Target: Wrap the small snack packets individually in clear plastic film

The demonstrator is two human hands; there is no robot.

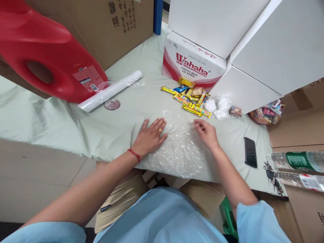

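Note:
A crinkled sheet of thin clear plastic film [183,152] is spread on the cloth-covered table, reaching its front edge. My left hand [151,136] lies flat on the film's left side, fingers stretched out. On the other side, my right hand [206,131] has its fingers closed in a pinch at the film's upper right edge. Just beyond the film is a pile of wrapped snacks [192,98], mostly in yellow wrappers. Beside them sit crumpled white plastic bags [222,106] and a small brown packet [235,111].
Left stand a red jug [63,64], a white roll [111,90] and a round disc [112,104]. A Wahaha carton [192,64] bounds the back. Rightward are a snack bowl [260,118], a phone [250,152], keys [270,173] and two bottles [301,161].

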